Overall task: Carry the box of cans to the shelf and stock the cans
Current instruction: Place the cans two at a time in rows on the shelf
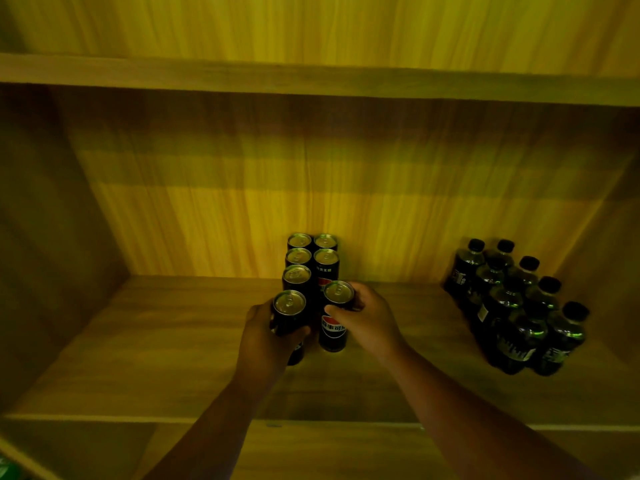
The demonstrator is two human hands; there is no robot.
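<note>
Two rows of slim black cola cans (304,261) stand on the wooden shelf board (166,344), running from the back wall toward me. My left hand (265,336) grips the front can (289,311) of the left row from its left side. My right hand (369,315) holds the front can (334,323) of the right row near its top, thumb across the front. Both held cans are upright and their bases look to be on the board. The box is not in view.
A cluster of several dark plastic bottles (516,310) with black caps stands at the right end of the shelf. Another shelf board (311,79) runs overhead. Side walls close the bay at left and right. The shelf's front edge (104,419) lies below my forearms.
</note>
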